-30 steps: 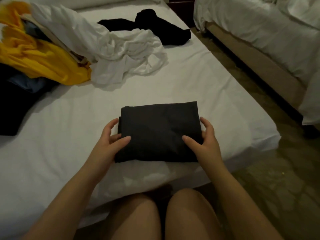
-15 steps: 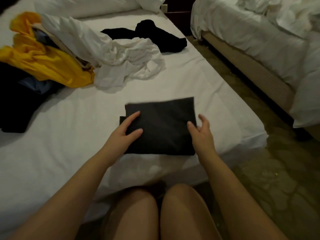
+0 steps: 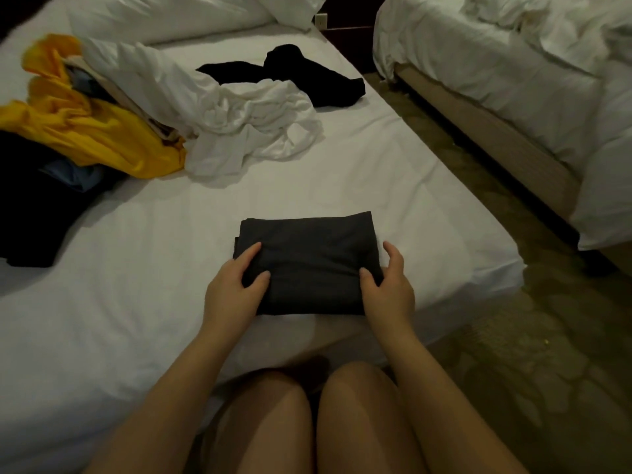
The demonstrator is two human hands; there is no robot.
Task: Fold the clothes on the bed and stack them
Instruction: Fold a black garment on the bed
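While the folded dark grey garment (image 3: 309, 265) lies flat near the foot edge of the white bed (image 3: 393, 186), the left hand (image 3: 234, 290) rests on its left side with fingers fairly straight, and the right hand (image 3: 390, 285) pinches its right edge, thumb on top. Farther up the bed lie a crumpled white garment (image 3: 246, 131), a yellow garment (image 3: 102, 135) and a black garment (image 3: 307, 77)

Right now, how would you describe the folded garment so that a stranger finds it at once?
Go to the front edge of the near bed. A dark grey garment lies there between the left hand and right hand. It alone is folded flat; the clothes behind are crumpled.
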